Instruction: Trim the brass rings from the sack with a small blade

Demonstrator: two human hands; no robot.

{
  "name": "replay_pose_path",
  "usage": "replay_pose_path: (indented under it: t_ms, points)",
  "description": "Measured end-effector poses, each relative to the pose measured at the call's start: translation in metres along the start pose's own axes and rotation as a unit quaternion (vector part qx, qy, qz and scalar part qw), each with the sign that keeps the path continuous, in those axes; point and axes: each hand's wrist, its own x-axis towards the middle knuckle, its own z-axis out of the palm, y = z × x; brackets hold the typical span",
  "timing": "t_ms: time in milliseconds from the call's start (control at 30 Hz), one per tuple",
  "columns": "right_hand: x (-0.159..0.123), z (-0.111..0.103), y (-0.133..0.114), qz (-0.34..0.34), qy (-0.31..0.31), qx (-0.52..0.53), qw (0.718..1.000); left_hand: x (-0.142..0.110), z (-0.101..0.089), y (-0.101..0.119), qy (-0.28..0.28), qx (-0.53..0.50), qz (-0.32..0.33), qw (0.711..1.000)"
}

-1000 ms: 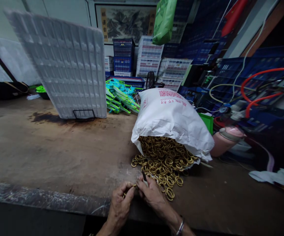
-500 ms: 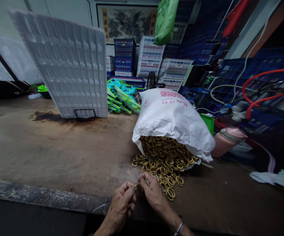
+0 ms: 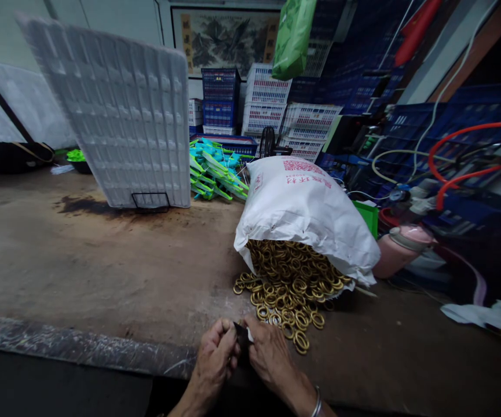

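My left hand is closed in a pinch at the table's front edge, around a brass-coloured ring that its fingers now mostly hide. Close beside it, my right hand grips a small knife; its dark blade lies between the two hands, against the left fingertips. Just beyond the hands, a heap of brass-coloured rings spills onto the table from the open mouth of a white woven sack with red print.
A white ribbed plastic panel leans upright in a black wire stand on the wooden table. Green and blue plastic pieces lie behind. A pink bottle stands right of the sack. Stacked crates fill the back.
My right hand has turned and lowered slightly, bringing the dark blade into view between the hands. The ring at my left fingertips is now hardly visible. The sack and heap stay put.
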Motion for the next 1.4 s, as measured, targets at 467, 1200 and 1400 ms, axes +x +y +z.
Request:
replay_pose_path:
  t_ms: [467, 1200, 1400]
  points:
    - [0.014, -0.025, 0.047, 0.092, 0.089, -0.100, 0.987, -0.012, -0.004, 0.001, -0.083, -0.147, -0.018, 0.985]
    - [0.015, 0.000, 0.055, 0.064, 0.159, -0.069, 0.983, 0.004, -0.014, -0.016, -0.071, -0.250, -0.089, 0.962]
    - [0.016, -0.016, 0.050, 0.072, 0.148, 0.081, 0.983, 0.009, -0.004, -0.011, -0.055, -0.140, -0.045, 0.988]
